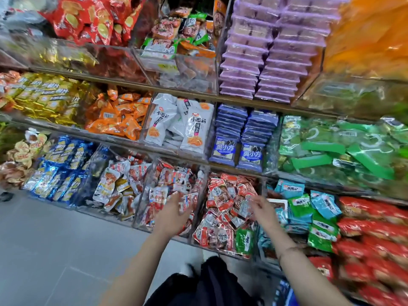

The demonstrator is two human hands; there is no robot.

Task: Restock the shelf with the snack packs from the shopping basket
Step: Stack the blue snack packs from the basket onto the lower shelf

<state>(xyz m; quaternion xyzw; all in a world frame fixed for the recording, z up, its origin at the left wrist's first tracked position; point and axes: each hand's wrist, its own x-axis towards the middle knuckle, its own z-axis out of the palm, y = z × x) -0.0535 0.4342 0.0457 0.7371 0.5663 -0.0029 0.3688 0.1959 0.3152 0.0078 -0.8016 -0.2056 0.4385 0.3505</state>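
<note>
Pinching snack pack (pixel 244 209); brimming bin (pixel 204 184) below

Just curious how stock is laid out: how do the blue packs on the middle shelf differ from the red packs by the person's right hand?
The blue packs stand in two neat rows; the red packs lie jumbled. Blue packs look larger and all face forward; red packs are small and face every way. Both sit in clear bins.

Left hand (pixel 174 214) over a clear bin (pixel 141 219) of red-white snack packs (pixel 167 180), right hand (pixel 261 207) over the next bin (pixel 212 245).
</note>
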